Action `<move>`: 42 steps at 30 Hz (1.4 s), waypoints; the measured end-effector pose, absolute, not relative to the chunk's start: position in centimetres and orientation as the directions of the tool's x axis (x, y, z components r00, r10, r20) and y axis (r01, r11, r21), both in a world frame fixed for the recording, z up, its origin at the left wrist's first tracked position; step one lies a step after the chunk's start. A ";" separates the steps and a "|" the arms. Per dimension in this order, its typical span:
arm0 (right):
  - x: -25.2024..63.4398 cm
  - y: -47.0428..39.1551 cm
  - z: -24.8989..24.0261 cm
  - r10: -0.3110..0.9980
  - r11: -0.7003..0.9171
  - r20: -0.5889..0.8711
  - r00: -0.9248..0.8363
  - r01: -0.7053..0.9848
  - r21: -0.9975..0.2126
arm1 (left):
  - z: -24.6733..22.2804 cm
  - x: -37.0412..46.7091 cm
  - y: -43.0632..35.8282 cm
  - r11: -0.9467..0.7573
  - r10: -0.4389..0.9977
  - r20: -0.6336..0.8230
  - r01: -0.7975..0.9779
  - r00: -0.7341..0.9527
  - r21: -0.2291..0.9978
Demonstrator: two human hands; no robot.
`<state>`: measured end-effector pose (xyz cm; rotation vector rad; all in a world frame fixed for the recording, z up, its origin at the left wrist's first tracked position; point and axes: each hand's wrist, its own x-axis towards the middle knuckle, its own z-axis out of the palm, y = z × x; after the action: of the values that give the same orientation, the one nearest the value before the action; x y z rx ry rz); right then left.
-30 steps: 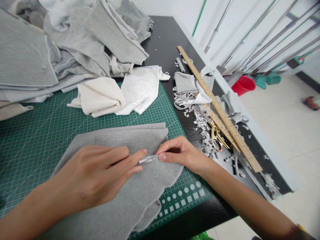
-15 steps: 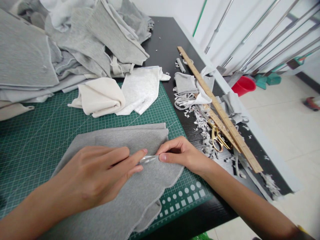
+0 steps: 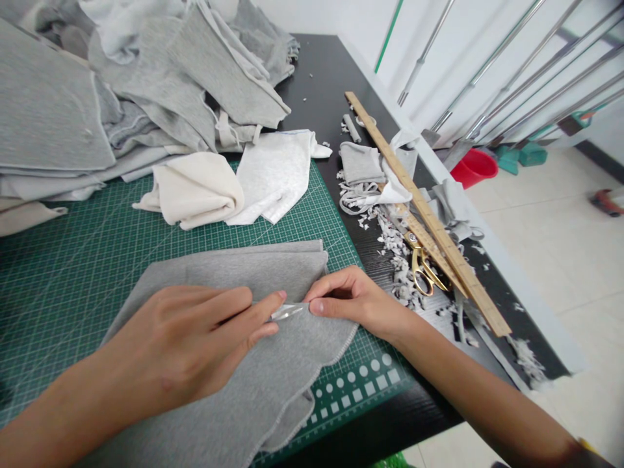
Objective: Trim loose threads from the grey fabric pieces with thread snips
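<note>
My left hand [image 3: 195, 338] is closed around small thread snips [image 3: 287, 312], whose silver blades stick out past the fingertips; their handle is hidden in the hand. The tip points right, just short of my right hand [image 3: 341, 299]. Thumb and forefinger of that right hand pinch a folded edge of grey knit fabric [image 3: 287, 364]. This fabric lies folded under both hands, with overlocked stitching along its wavy right edge. Below it is a green cutting mat [image 3: 351, 370] with a white grid.
Grey fabric pieces [image 3: 43, 104] are heaped at the back left. A cream cloth [image 3: 195, 188] and a white cloth [image 3: 277, 172] lie on the mat. Right of it are a wooden ruler [image 3: 429, 211], gold-handled scissors [image 3: 422, 270] and fabric scraps [image 3: 402, 266] on the black table [image 3: 316, 71].
The blades of the snips have come closer together, and their tip sits slightly back from my right fingertips. Both hands and the fabric have hardly moved.
</note>
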<state>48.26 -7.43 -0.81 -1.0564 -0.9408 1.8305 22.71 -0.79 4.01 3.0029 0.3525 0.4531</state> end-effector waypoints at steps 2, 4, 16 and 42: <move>48.3 -7.4 -0.8 0.894 -0.402 -0.310 -0.324 -0.272 -0.874 | 4.0 22.7 -0.8 -0.969 0.240 0.283 0.213 0.929 0.124; 48.2 -7.4 -0.7 0.894 -0.403 -0.310 -0.324 -0.277 -0.872 | 4.0 22.7 -0.8 -0.970 0.236 0.288 0.210 0.928 0.120; 48.2 -7.4 -0.7 0.897 -0.395 -0.302 -0.324 -0.279 -0.875 | 4.1 22.8 -0.9 -0.971 0.236 0.284 0.212 0.929 0.111; 48.2 -7.4 -0.8 0.896 -0.393 -0.302 -0.327 -0.264 -0.881 | 4.3 22.9 -1.0 -0.958 0.281 0.242 0.257 0.929 0.126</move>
<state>48.18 -7.44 -0.81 -1.0585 -0.9525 1.8252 22.94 -1.04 4.33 2.9949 0.4183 0.3957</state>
